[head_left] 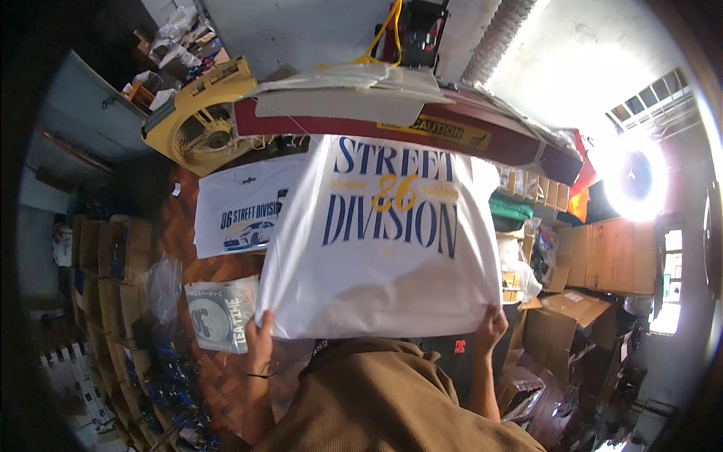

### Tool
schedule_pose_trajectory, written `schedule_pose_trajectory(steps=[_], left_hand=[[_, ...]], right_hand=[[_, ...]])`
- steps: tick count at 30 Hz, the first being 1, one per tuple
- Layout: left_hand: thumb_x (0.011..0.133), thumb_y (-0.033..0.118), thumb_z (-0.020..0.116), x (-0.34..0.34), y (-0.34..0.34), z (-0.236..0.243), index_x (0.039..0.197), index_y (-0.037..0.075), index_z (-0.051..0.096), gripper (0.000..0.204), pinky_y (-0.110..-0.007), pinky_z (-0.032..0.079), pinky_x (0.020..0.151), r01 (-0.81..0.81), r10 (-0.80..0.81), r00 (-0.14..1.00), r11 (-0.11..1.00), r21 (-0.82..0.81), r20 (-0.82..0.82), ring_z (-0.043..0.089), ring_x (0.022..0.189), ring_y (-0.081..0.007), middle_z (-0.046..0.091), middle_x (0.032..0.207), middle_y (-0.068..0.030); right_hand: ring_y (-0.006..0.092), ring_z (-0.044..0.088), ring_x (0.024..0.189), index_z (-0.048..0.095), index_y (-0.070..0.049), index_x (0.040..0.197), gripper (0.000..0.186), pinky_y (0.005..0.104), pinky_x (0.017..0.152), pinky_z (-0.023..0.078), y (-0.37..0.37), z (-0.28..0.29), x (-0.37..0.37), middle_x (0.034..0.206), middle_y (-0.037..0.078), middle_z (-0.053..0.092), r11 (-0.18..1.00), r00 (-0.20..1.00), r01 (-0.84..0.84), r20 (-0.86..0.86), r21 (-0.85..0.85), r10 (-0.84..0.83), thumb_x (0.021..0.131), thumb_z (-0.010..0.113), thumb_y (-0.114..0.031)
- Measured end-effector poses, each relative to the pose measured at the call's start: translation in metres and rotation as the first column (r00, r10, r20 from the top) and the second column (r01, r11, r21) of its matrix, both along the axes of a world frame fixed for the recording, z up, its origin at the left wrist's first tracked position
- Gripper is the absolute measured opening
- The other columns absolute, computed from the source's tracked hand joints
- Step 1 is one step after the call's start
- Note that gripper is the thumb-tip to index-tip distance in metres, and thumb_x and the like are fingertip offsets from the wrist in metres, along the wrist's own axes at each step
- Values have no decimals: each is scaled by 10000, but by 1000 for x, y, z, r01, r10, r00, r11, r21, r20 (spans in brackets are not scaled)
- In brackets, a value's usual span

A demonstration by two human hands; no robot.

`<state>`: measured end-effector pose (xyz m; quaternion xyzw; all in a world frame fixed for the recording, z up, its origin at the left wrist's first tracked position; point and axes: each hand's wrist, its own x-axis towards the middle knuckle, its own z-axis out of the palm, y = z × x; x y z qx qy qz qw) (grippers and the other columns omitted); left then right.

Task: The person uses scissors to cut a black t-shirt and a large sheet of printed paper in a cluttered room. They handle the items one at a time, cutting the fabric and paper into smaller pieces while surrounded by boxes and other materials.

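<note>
A white T-shirt (376, 290) with large dark blue and yellow lettering is stretched out in front of me. My left hand (260, 339) pinches its near left corner, while my right hand (492, 328) grips the near right corner. The cloth hangs taut between them, with a few soft folds along the near edge. Its far end reaches the underside of a long red machine housing (331, 129), which hides that part. Whether the shirt touches the machine I cannot tell.
Left of the shirt lie another white T-shirt (242, 207) with a car print and a packaged grey printed item (222, 316). A yellow fan (203, 124) stands at the far left. Cardboard boxes (576, 309) crowd the right, and shelving (113, 279) lines the left.
</note>
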<state>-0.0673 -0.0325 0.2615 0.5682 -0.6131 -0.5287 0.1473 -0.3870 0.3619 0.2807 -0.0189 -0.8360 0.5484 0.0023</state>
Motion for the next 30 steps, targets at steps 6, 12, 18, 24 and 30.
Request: schedule_pose_trajectory(steps=[6, 12, 18, 24, 30], left_hand=[[930, 589, 591, 98, 53, -163, 890, -118, 602, 709, -452, 471, 730, 194, -225, 877, 974, 116, 424, 623, 792, -325, 645, 810, -247], [892, 306, 717, 79, 35, -186, 1186, -9, 554, 461, -384, 476, 867, 274, -330, 924, 924, 268, 192, 593, 951, -291, 611, 976, -169], [944, 103, 611, -174, -84, -82, 1318, 17, 539, 390, -421, 429, 1032, 319, -362, 932, 793, -520, 21, 554, 1210, -333, 595, 1282, -177], [934, 204, 594, -384, -180, -69, 1185, -3, 625, 327, -466, 452, 974, 745, -585, 656, 399, -534, 477, 582, 1112, -432, 636, 1189, -250], [934, 211, 603, -403, -224, -36, 1133, -3, 646, 295, -462, 458, 931, 743, -514, 647, 257, -618, 563, 597, 1065, -408, 653, 1121, -239]], right_hand=[[35, 377, 616, 660, 22, 803, 293, 256, 530, 291, 69, -144, 89, 643, -85, 459, 979, 967, -24, 252, 203, -29, 985, 627, -205], [131, 638, 745, 707, 0, 1051, 256, 319, 677, 505, 99, -171, 52, 795, 52, 705, 795, 710, -544, 652, 268, 266, 866, 712, -177], [351, 661, 910, 666, 39, 1061, 212, 423, 791, 517, -15, -132, -154, 951, 222, 672, 857, 929, -321, -41, 404, 368, 904, 623, -97], [264, 679, 934, 648, 12, 1114, 250, 399, 837, 521, -138, -105, -332, 1001, 180, 695, 684, 843, -319, -133, 657, 521, 925, 634, -151], [268, 672, 947, 648, 11, 1114, 262, 404, 839, 512, -132, -94, -382, 1015, 177, 694, 565, 786, -424, -22, 707, 618, 914, 635, -158]])
